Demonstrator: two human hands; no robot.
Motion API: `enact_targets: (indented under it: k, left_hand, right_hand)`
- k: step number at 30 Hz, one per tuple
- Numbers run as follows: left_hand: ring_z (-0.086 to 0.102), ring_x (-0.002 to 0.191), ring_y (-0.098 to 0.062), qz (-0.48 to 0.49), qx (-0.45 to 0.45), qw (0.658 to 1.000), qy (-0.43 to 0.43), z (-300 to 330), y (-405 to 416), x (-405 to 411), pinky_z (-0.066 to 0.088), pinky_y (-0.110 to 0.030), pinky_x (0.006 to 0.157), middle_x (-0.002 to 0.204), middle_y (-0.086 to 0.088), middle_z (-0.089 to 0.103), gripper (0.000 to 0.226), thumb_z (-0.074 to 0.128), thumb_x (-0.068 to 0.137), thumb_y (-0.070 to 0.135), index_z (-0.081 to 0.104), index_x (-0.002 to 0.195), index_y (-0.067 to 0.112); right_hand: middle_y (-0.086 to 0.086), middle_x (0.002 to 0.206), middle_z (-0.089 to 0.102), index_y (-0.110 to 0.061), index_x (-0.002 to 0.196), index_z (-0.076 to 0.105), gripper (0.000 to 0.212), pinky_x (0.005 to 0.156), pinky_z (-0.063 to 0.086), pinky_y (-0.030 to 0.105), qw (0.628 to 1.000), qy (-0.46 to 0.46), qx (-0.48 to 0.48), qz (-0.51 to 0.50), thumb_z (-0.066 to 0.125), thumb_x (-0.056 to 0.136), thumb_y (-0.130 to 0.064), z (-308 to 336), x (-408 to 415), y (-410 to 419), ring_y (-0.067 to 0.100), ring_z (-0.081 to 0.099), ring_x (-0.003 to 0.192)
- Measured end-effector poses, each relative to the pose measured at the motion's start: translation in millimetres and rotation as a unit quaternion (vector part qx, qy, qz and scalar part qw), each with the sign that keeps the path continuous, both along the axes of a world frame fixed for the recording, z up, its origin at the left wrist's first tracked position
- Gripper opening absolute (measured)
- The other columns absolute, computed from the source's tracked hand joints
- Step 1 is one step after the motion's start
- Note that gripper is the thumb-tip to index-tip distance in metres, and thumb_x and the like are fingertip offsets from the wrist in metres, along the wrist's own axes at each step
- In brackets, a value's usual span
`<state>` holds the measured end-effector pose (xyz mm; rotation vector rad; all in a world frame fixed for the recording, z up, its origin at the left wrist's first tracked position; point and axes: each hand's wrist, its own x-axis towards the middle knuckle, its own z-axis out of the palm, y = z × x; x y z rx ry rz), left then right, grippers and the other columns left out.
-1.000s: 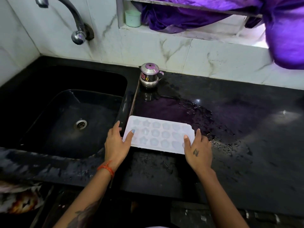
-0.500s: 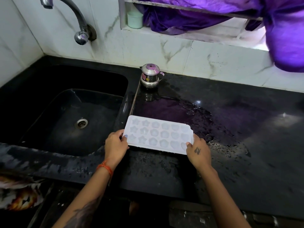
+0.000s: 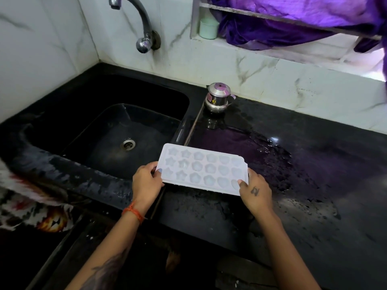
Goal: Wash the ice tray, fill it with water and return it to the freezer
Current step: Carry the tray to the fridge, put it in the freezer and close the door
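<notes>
A white ice tray (image 3: 202, 167) with star- and flower-shaped cups is held level just above the wet black counter (image 3: 303, 185), right of the sink. My left hand (image 3: 146, 182) grips its left short end, thumb on top. My right hand (image 3: 254, 192) grips its right near corner, thumb on the rim. The cups look glossy; I cannot tell whether water is in them.
The black sink (image 3: 109, 130) with a metal drain (image 3: 127, 144) lies to the left under a curved tap (image 3: 138, 24). A small steel pot (image 3: 218, 97) stands at the back. Purple cloth (image 3: 293, 19) hangs over a window ledge holding a pale cup (image 3: 208, 28).
Both hands went from resting flat on the tray's ends to gripping them. The tray has risen slightly off the counter.
</notes>
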<state>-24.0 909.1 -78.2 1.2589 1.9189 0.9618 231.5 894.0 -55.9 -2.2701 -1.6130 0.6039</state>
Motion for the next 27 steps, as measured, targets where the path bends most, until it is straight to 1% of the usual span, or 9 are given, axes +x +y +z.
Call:
enact_targets:
  k: [3,5,8,13,15,18,21,25,27]
  left_hand:
    - [0.066,0.059,-0.015,0.021,0.005,1.000,-0.003,5,-10,-8,0.043,-0.014,0.059,0.104,-0.009,0.066,0.026,0.050,0.093,0.011,0.065,0.113,0.015]
    - [0.065,0.059,-0.013,0.061,0.010,0.998,-0.003,10,-27,-22,0.044,-0.014,0.060,0.104,-0.008,0.066,0.025,0.050,0.093,0.011,0.065,0.113,0.016]
    - [0.063,0.058,-0.011,0.089,0.011,0.996,-0.012,15,-38,-31,0.042,-0.012,0.056,0.105,-0.006,0.067,0.027,0.050,0.094,0.010,0.064,0.116,0.014]
    - [0.062,0.058,-0.011,0.169,0.021,0.985,-0.016,26,-77,-63,0.048,-0.023,0.065,0.096,-0.003,0.068,0.027,0.049,0.094,0.010,0.064,0.116,0.012]
    - [0.062,0.058,-0.011,0.197,0.024,0.980,-0.008,30,-92,-76,0.048,-0.024,0.065,0.098,-0.004,0.068,0.027,0.049,0.094,0.010,0.064,0.117,0.012]
    - [0.060,0.057,-0.011,0.235,0.029,0.971,-0.012,35,-116,-96,0.046,-0.021,0.058,0.087,-0.001,0.066,0.025,0.049,0.094,0.009,0.064,0.114,0.011]
    - [0.060,0.056,-0.011,0.278,0.036,0.960,-0.014,39,-143,-116,0.047,-0.023,0.060,0.079,0.005,0.063,0.025,0.049,0.094,0.008,0.065,0.112,0.011]
    - [0.061,0.058,-0.012,0.328,0.024,0.944,-0.007,39,-178,-144,0.050,-0.026,0.059,0.084,-0.001,0.065,0.025,0.050,0.095,0.011,0.065,0.114,0.012]
    - [0.062,0.059,-0.013,0.352,0.022,0.936,-0.007,40,-197,-157,0.053,-0.029,0.065,0.085,-0.001,0.066,0.026,0.050,0.094,0.010,0.065,0.115,0.012]
  right_hand:
    - [0.016,0.119,0.055,-0.013,0.133,0.048,0.040,0.085,0.041,0.035,1.000,0.010,0.017,0.022,0.050,0.095,-0.022,6,-6,4,0.034,0.053,0.109]
    - [0.016,0.119,0.055,-0.013,0.134,0.048,0.041,0.084,0.040,0.034,0.998,0.016,0.022,0.064,0.051,0.095,-0.022,9,-21,5,0.035,0.053,0.109]
    - [0.015,0.119,0.056,-0.014,0.134,0.049,0.041,0.083,0.038,0.032,0.996,0.025,0.038,0.081,0.052,0.094,-0.023,15,-31,9,0.032,0.052,0.110]
    - [0.011,0.118,0.059,-0.016,0.133,0.050,0.041,0.079,0.037,0.031,0.985,0.035,0.053,0.161,0.053,0.093,-0.025,16,-72,11,0.030,0.055,0.106]
    - [0.011,0.120,0.058,-0.016,0.135,0.049,0.043,0.082,0.040,0.032,0.979,0.041,0.057,0.192,0.053,0.093,-0.025,18,-90,10,0.030,0.054,0.109]
    - [0.011,0.122,0.057,-0.016,0.135,0.049,0.043,0.086,0.041,0.033,0.969,0.052,0.058,0.233,0.054,0.093,-0.026,20,-118,7,0.029,0.054,0.111]
    - [0.010,0.123,0.058,-0.017,0.133,0.051,0.042,0.088,0.042,0.034,0.958,0.062,0.060,0.274,0.054,0.092,-0.026,22,-150,0,0.029,0.054,0.112]
    - [0.010,0.119,0.060,-0.016,0.130,0.053,0.040,0.085,0.042,0.034,0.944,0.060,0.060,0.318,0.055,0.092,-0.027,22,-192,-11,0.030,0.056,0.107]
    - [0.010,0.116,0.061,-0.016,0.127,0.054,0.037,0.083,0.042,0.034,0.936,0.061,0.060,0.341,0.055,0.091,-0.027,22,-213,-20,0.029,0.057,0.104]
